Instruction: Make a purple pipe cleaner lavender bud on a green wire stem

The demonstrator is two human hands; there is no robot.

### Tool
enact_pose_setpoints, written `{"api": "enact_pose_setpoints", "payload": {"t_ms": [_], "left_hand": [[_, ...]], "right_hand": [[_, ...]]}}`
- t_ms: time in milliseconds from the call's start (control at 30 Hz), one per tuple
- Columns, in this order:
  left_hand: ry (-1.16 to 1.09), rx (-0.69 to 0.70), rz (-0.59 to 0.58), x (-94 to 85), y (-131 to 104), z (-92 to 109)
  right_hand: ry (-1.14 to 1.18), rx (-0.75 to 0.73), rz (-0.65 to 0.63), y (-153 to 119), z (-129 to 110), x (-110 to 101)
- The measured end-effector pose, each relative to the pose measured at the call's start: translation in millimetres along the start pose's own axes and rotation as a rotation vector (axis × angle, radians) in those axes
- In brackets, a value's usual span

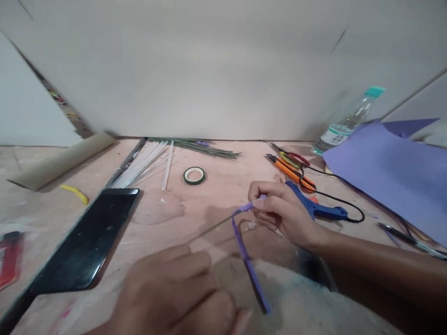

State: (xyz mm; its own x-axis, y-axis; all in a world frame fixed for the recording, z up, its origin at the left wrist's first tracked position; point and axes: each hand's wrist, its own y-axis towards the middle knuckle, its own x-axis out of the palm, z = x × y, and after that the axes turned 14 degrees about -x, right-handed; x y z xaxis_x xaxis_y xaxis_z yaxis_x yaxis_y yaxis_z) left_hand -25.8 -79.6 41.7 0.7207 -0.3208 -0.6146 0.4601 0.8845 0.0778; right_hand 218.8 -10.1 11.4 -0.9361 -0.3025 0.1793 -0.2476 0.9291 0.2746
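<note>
A thin dark wire stem (212,228) runs between my two hands above the worktable. My left hand (171,288), large and blurred in the foreground, is closed on its near end. At the other end my right hand (286,214) pinches the part wound with purple paper. From that wrapped part a narrow purple paper strip (243,249) hangs down, its lower end loose. Close behind my right hand lie a blue glue gun (328,211) with a black cord and an orange utility knife (291,173).
Green wire stems (206,148), glue sticks (143,160) and a tape roll (194,175) lie at the back. Left are a phone (87,239), a cardboard tube (63,163) and a red object (10,258). Scissors (291,158), a bottle (344,123), purple paper (391,163) and a pen (412,239) lie right.
</note>
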Motion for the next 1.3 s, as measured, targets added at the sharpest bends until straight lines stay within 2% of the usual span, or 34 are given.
{"api": "enact_pose_setpoints", "payload": {"t_ms": [67, 133, 167, 267, 333, 433, 633, 767, 900, 1100, 1300], "left_hand": [[0.142, 0.055, 0.083, -8.7, 4.2, 7.7], [0.203, 0.001, 0.119, -14.5, 14.4, 11.8], [0.177, -0.088, 0.046, -15.7, 20.3, 12.2], [-0.107, -0.315, -0.277, -12.6, 34.0, 8.1], [-0.276, -0.381, -0.336, -7.2, 36.3, 3.0], [-0.367, -0.407, -0.333, 0.1, 33.2, -3.7], [-0.383, -0.521, -0.291, 5.2, 32.9, -6.6], [-0.359, -0.543, -0.273, 6.6, 31.3, -6.3], [-0.367, -0.527, -0.259, 7.9, 26.9, -7.3], [-0.410, -0.481, -0.175, 9.2, 30.6, -3.8], [-0.479, -0.522, -0.251, 10.8, 25.3, -4.3]], "right_hand": [[0.040, 0.062, -0.098, -1.3, -4.4, 1.7], [0.067, 0.115, -0.193, -3.4, -9.7, 4.7], [0.073, 0.137, -0.234, -4.7, -12.3, 6.3], [0.086, 0.203, -0.301, -8.6, -17.2, 11.1], [0.115, 0.227, -0.299, -10.9, -17.5, 13.8], [0.156, 0.218, -0.265, -13.2, -15.2, 16.8], [0.156, 0.179, -0.188, -14.1, -11.1, 18.9], [0.151, 0.197, -0.202, -16.0, -13.1, 20.5], [0.118, 0.169, -0.206, -17.2, -15.2, 22.2], [0.081, 0.122, -0.136, -18.0, -11.8, 22.3], [0.068, 0.090, -0.099, -19.8, -11.0, 22.8]]}}
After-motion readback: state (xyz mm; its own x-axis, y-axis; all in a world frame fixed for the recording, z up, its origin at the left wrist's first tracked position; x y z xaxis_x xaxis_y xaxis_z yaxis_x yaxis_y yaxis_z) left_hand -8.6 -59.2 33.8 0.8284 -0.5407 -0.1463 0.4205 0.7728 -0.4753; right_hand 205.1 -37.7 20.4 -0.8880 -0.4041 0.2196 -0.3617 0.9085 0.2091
